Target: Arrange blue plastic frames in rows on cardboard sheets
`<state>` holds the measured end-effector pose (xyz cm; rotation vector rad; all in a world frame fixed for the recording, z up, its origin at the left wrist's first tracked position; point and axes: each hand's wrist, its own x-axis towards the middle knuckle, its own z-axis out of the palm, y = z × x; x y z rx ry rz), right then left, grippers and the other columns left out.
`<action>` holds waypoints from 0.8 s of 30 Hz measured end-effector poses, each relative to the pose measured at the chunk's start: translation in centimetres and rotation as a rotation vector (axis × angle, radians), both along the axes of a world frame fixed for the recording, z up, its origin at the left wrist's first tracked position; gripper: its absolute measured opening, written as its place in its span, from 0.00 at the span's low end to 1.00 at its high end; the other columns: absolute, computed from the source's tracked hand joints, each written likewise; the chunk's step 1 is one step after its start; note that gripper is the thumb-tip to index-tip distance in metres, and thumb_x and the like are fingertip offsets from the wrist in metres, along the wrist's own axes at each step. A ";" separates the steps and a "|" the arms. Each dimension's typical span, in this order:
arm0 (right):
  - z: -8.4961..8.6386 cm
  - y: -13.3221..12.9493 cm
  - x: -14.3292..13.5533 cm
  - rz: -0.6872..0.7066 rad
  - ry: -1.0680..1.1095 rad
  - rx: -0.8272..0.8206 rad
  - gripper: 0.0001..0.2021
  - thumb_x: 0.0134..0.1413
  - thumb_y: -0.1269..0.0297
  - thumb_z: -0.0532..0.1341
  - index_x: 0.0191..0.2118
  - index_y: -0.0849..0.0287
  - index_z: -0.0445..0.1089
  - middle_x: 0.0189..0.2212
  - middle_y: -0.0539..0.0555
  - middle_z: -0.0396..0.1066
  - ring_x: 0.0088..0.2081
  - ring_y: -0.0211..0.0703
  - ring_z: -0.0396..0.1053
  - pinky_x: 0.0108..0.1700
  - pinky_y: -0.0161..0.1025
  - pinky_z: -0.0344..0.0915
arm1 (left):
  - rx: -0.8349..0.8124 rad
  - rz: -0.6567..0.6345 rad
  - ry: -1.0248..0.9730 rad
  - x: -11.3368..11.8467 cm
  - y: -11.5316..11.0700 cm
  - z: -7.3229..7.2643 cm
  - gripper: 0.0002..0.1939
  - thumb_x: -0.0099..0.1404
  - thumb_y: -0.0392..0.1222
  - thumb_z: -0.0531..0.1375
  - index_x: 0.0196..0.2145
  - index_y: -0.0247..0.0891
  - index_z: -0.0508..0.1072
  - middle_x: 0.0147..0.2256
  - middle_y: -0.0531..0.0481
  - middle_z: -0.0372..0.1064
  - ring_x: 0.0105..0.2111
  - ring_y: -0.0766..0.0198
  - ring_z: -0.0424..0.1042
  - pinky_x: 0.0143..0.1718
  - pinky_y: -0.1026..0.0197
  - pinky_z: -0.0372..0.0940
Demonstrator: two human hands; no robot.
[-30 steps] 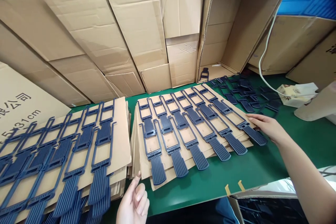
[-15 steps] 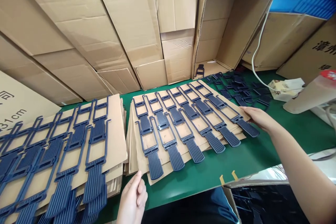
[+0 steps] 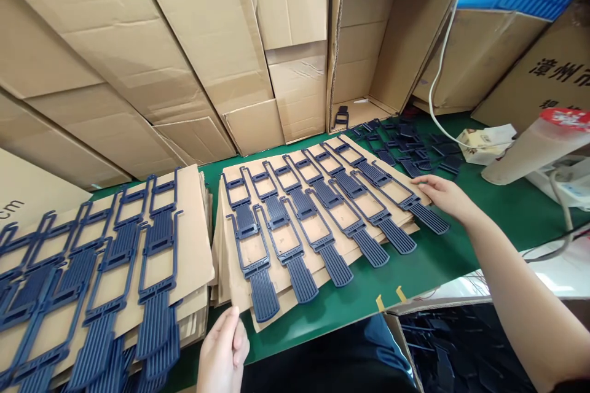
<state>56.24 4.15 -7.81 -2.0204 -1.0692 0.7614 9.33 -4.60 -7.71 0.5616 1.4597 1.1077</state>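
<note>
Two rows of dark blue plastic frames (image 3: 335, 264) with ribbed tabs lie on a brown cardboard sheet (image 3: 239, 295), the top one of a stack. At the sheet's near left corner, my left hand (image 3: 224, 347) is closed, fingertips pinched at the edge. My right hand (image 3: 437, 193) holds the sheet's right edge, fingers together on the top near the rightmost frame, thumb hidden. On the left stands a second cardboard stack (image 3: 196, 245), with more blue frames overlapping on it.
Loose dark parts (image 3: 410, 147) are heaped at the back right, near a small box (image 3: 486, 142) and a plastic cup (image 3: 530, 147). Large cartons (image 3: 198, 31) line the back. An open box of dark parts (image 3: 452, 344) sits below the table's front edge.
The view has shifted slightly, so most things appear a little further left. Both hands remain at the same corner and edge of the sheet.
</note>
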 end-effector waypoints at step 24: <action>1.7 2.8 -1.6 -0.032 -0.386 -0.425 0.21 0.53 0.49 0.52 0.28 0.67 0.66 0.42 0.71 0.65 0.49 0.64 0.60 0.48 0.49 0.57 | -0.146 -0.127 0.066 -1.5 0.2 -0.1 0.34 0.36 0.62 0.67 0.32 0.30 0.65 0.18 0.46 0.66 0.17 0.64 0.66 0.11 0.71 0.52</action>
